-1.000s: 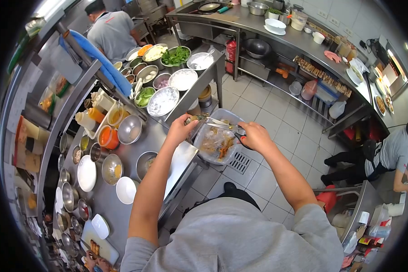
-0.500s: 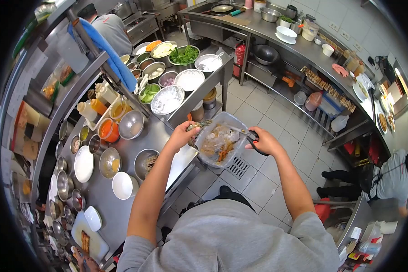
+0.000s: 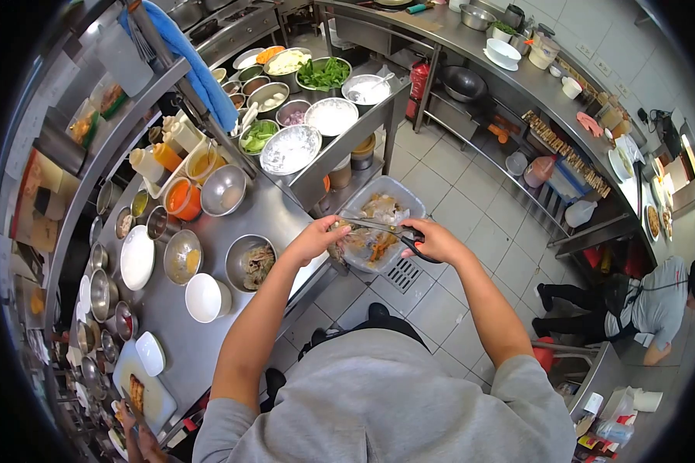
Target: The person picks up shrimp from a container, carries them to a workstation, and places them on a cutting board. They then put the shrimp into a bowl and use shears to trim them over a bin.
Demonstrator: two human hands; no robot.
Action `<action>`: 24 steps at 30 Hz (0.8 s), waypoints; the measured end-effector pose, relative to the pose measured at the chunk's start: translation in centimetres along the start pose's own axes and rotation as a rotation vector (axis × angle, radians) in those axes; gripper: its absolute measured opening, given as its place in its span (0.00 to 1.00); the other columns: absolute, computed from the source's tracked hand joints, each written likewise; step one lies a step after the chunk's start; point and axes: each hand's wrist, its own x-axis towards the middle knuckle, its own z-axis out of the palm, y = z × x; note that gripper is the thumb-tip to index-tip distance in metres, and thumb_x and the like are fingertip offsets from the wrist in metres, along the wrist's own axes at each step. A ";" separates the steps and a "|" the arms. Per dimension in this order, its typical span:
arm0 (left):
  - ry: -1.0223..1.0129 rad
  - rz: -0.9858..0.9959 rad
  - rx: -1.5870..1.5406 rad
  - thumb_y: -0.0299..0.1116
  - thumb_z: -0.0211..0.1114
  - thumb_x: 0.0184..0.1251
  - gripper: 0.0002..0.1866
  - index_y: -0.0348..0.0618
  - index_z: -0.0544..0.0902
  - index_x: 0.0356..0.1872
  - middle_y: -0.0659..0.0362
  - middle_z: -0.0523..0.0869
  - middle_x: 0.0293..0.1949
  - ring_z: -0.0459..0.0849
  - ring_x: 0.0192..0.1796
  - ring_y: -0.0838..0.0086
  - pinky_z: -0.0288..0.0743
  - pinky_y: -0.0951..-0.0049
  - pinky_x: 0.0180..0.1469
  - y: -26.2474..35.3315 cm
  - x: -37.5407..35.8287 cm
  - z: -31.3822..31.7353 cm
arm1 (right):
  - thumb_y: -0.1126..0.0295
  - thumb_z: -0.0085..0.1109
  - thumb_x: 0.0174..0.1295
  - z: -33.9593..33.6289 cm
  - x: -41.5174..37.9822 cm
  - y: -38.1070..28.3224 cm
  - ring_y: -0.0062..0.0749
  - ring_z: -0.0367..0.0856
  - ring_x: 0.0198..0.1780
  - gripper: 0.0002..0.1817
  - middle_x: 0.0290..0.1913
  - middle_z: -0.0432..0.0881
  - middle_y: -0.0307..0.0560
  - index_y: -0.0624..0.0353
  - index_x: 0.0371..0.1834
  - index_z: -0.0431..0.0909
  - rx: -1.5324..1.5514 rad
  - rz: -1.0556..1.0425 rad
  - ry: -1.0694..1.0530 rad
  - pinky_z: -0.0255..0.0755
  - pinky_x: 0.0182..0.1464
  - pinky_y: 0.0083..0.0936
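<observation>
My right hand (image 3: 432, 242) holds black-handled scissors (image 3: 415, 238), their blades pointing left toward my left hand (image 3: 316, 241). Its fingers are pinched on a small greyish piece of food (image 3: 337, 225), which the blade tips reach. Both hands are over the near part of a translucent plastic bin (image 3: 411, 199) that holds peelings and orange scraps (image 3: 382, 245). On the steel table to the left, a metal bowl (image 3: 233, 270) contains greyish shellfish-like pieces (image 3: 258, 266). A white tub (image 3: 208, 298) stands beside that bowl.
Bowls of greens (image 3: 324, 73) and white powder (image 3: 290, 149) stand on the counter ahead. A cutting board (image 3: 156, 390) is at lower left, near another person's hands (image 3: 131, 424). A co-worker (image 3: 652, 301) bends at the right. A floor drain (image 3: 402, 274) lies below the bin.
The scissors have swung to point left, and their blades have come to the piece at my left hand. My hands are closer together. The co-worker at the upper left is out of view.
</observation>
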 end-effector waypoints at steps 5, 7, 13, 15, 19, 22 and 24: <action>-0.068 -0.152 -0.185 0.44 0.64 0.74 0.16 0.44 0.80 0.52 0.68 0.80 0.37 0.77 0.37 0.82 0.76 0.74 0.45 -1.5 0.7 1.1 | 0.56 0.81 0.49 2.9 -1.2 2.0 0.26 0.77 0.36 0.36 0.36 0.85 0.41 0.53 0.61 0.77 0.132 0.040 0.029 0.74 0.43 0.26; -0.081 -0.227 -0.240 0.45 0.64 0.74 0.16 0.45 0.80 0.52 0.68 0.79 0.36 0.77 0.37 0.82 0.76 0.73 0.44 -2.2 1.0 1.6 | 0.56 0.81 0.48 3.9 -1.9 2.8 0.26 0.79 0.35 0.35 0.34 0.84 0.41 0.55 0.60 0.78 0.199 0.160 -0.002 0.74 0.41 0.26; -0.007 -0.370 -0.295 0.44 0.64 0.74 0.13 0.49 0.80 0.50 0.70 0.77 0.34 0.76 0.36 0.82 0.75 0.73 0.41 -5.3 2.9 2.5 | 0.59 0.81 0.51 7.6 -4.3 5.2 0.22 0.76 0.32 0.32 0.30 0.80 0.36 0.60 0.56 0.78 0.514 0.370 0.104 0.72 0.38 0.25; 0.048 -0.221 -0.517 0.40 0.66 0.72 0.10 0.53 0.78 0.49 0.69 0.78 0.32 0.74 0.33 0.82 0.71 0.77 0.35 -6.7 3.4 2.3 | 0.58 0.81 0.50 8.6 -5.2 4.4 0.23 0.76 0.33 0.35 0.31 0.80 0.37 0.59 0.59 0.76 0.450 0.334 0.225 0.72 0.39 0.25; 0.335 -0.113 -0.798 0.34 0.64 0.72 0.07 0.54 0.72 0.40 0.68 0.77 0.30 0.71 0.25 0.83 0.56 0.80 0.20 -5.3 3.6 3.1 | 0.53 0.82 0.46 10.3 -5.4 2.1 0.30 0.79 0.42 0.44 0.43 0.80 0.44 0.55 0.65 0.70 0.330 0.181 0.376 0.75 0.45 0.28; 0.444 -0.090 -0.934 0.32 0.63 0.72 0.07 0.53 0.72 0.41 0.67 0.76 0.30 0.70 0.23 0.83 0.55 0.82 0.19 -4.4 3.4 3.2 | 0.51 0.82 0.43 10.5 -4.9 0.1 0.41 0.79 0.50 0.45 0.51 0.79 0.50 0.53 0.65 0.71 0.217 0.033 0.412 0.75 0.51 0.36; 0.483 -0.083 -0.934 0.31 0.63 0.72 0.07 0.53 0.71 0.42 0.66 0.76 0.29 0.69 0.23 0.82 0.55 0.82 0.19 -4.2 3.1 3.3 | 0.50 0.82 0.41 10.6 -4.3 -0.7 0.45 0.78 0.49 0.46 0.48 0.79 0.49 0.53 0.65 0.71 0.015 0.001 0.422 0.72 0.55 0.40</action>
